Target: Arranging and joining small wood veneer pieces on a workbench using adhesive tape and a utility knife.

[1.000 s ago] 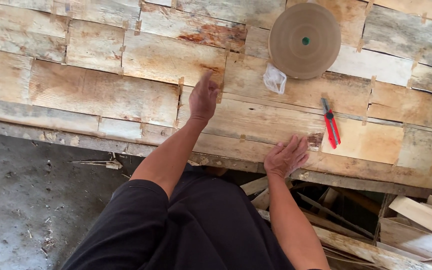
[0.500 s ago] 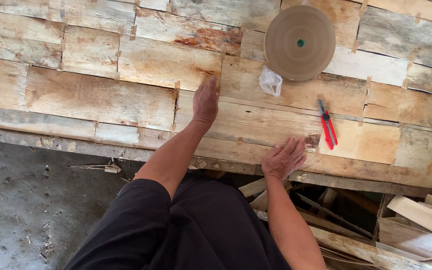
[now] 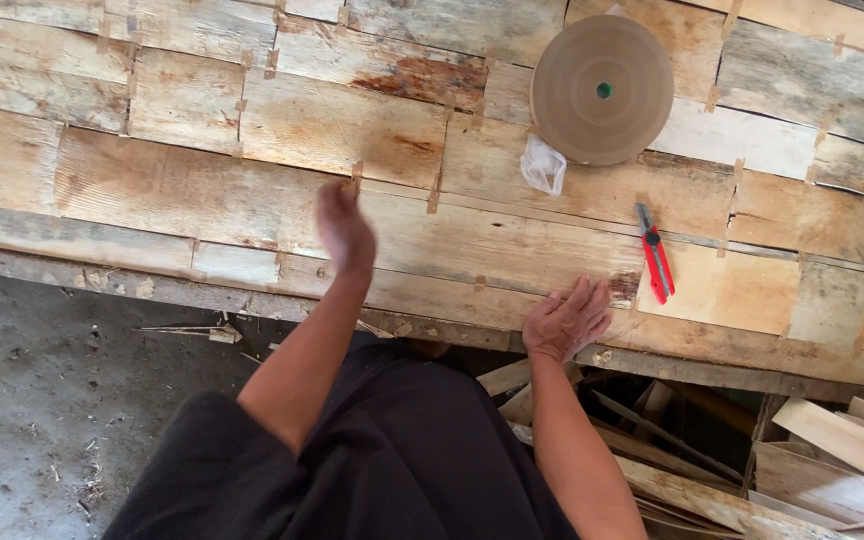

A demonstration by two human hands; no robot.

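My left hand (image 3: 343, 228) is blurred above a sheet of thin wood veneer pieces (image 3: 152, 180) joined with small tape strips; it holds nothing I can make out. My right hand (image 3: 565, 322) rests flat, fingers spread, on the near edge of the same sheet. A big round roll of brown paper tape (image 3: 602, 90) lies flat at the back right. A crumpled bit of clear plastic (image 3: 543, 165) sits beside the roll. A red utility knife (image 3: 655, 253) lies just right of my right hand.
The veneer sheet lies on a low bench whose near edge (image 3: 102, 285) runs across the view. Grey dirt floor (image 3: 42, 420) with splinters is at the lower left. Loose wood offcuts (image 3: 832, 440) are piled under the bench at the lower right.
My left hand has swept left and nearer along the veneer, now blurred. My right hand stays planted on the near edge. The view has shifted slightly.
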